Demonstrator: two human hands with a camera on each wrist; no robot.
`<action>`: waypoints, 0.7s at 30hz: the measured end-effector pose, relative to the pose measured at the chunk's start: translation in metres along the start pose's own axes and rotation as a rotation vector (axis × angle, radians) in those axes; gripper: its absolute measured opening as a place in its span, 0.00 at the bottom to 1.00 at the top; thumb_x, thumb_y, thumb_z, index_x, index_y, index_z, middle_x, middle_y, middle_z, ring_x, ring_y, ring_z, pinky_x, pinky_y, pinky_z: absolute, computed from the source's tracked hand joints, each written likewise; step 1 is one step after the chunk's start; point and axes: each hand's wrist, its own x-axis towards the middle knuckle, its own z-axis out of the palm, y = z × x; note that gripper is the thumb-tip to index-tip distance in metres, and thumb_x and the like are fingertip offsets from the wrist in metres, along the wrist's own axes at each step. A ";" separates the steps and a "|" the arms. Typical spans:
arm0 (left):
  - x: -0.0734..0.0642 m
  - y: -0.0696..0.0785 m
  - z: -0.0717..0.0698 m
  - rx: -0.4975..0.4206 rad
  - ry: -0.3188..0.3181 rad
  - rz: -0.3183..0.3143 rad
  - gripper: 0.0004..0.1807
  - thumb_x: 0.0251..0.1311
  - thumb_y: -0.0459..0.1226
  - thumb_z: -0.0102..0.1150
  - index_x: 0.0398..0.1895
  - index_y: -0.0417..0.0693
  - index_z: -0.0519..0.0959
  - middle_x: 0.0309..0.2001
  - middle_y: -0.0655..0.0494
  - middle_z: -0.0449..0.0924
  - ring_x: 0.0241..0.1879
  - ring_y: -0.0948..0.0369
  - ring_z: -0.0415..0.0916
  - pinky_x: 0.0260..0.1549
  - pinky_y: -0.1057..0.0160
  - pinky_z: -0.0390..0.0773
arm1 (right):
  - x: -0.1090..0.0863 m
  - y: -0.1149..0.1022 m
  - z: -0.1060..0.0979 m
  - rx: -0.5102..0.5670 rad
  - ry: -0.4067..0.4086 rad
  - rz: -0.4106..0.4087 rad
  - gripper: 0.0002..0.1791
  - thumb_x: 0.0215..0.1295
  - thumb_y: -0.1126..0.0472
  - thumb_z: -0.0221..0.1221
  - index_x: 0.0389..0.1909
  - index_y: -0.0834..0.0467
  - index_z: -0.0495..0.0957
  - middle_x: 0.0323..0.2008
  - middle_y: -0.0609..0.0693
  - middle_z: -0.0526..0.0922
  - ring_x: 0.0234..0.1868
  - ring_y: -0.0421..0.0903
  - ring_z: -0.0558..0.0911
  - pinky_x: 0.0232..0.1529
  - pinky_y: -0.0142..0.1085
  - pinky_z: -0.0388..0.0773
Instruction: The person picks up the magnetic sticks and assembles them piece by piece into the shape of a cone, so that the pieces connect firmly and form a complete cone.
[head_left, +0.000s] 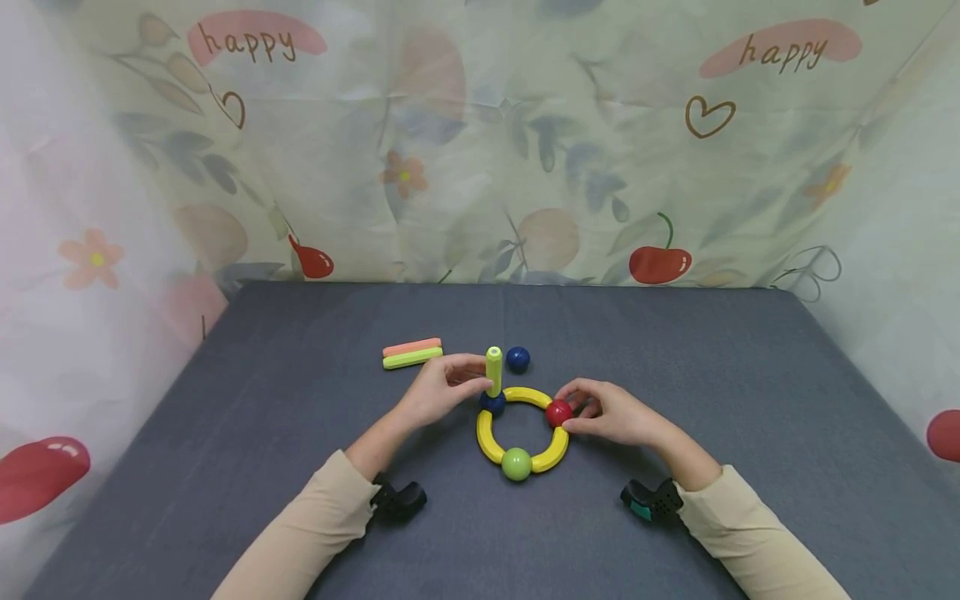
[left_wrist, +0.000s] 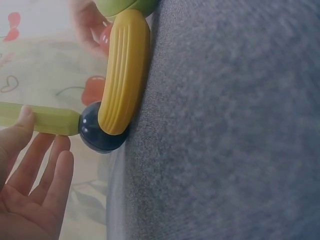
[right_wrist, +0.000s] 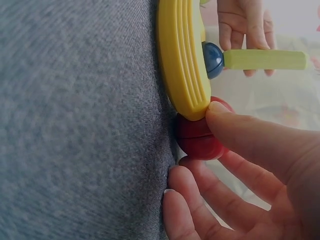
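A ring of curved yellow pieces (head_left: 486,437) joined by balls lies on the dark cloth. Its balls are a blue ball (head_left: 492,405) at the back left, a red ball (head_left: 558,413) at the right and a green ball (head_left: 516,464) in front. Upright on the blue ball stands a light green stick (head_left: 493,372). My left hand (head_left: 447,390) pinches that stick between thumb and fingers, also seen in the left wrist view. My right hand (head_left: 611,412) holds the red ball, thumb on one side and fingertips on the other.
Behind the ring lies a loose dark blue ball (head_left: 518,359). To the left, behind my left hand, an orange stick (head_left: 412,347) and another light green stick (head_left: 408,359) lie side by side. A printed curtain (head_left: 480,150) hangs along the table's back edge.
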 end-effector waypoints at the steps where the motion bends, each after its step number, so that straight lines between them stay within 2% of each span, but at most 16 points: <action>1: 0.000 0.000 0.000 0.000 -0.003 0.001 0.18 0.58 0.37 0.61 0.52 0.44 0.78 0.48 0.48 0.82 0.48 0.55 0.80 0.45 0.63 0.78 | 0.000 0.000 0.000 0.000 0.000 0.000 0.19 0.59 0.58 0.63 0.50 0.59 0.73 0.41 0.55 0.78 0.33 0.42 0.78 0.35 0.32 0.75; 5: 0.001 0.000 0.000 0.003 -0.010 -0.004 0.17 0.58 0.37 0.60 0.52 0.44 0.78 0.48 0.48 0.82 0.47 0.55 0.79 0.44 0.64 0.78 | -0.001 0.000 0.000 -0.004 -0.007 -0.017 0.20 0.59 0.59 0.63 0.51 0.59 0.73 0.44 0.57 0.78 0.34 0.42 0.79 0.35 0.31 0.76; 12: 0.000 0.002 0.000 0.009 -0.015 -0.003 0.17 0.59 0.36 0.60 0.52 0.43 0.78 0.49 0.47 0.81 0.48 0.54 0.79 0.45 0.63 0.78 | -0.002 0.000 -0.001 -0.033 -0.070 -0.119 0.22 0.62 0.59 0.60 0.56 0.58 0.71 0.54 0.61 0.74 0.40 0.44 0.81 0.41 0.32 0.77; 21: 0.000 0.001 0.000 0.023 -0.019 0.001 0.17 0.59 0.37 0.60 0.52 0.43 0.78 0.49 0.47 0.81 0.48 0.54 0.79 0.44 0.63 0.79 | -0.003 0.000 0.000 -0.048 -0.080 -0.120 0.21 0.60 0.58 0.61 0.54 0.57 0.73 0.51 0.58 0.76 0.34 0.39 0.78 0.38 0.29 0.76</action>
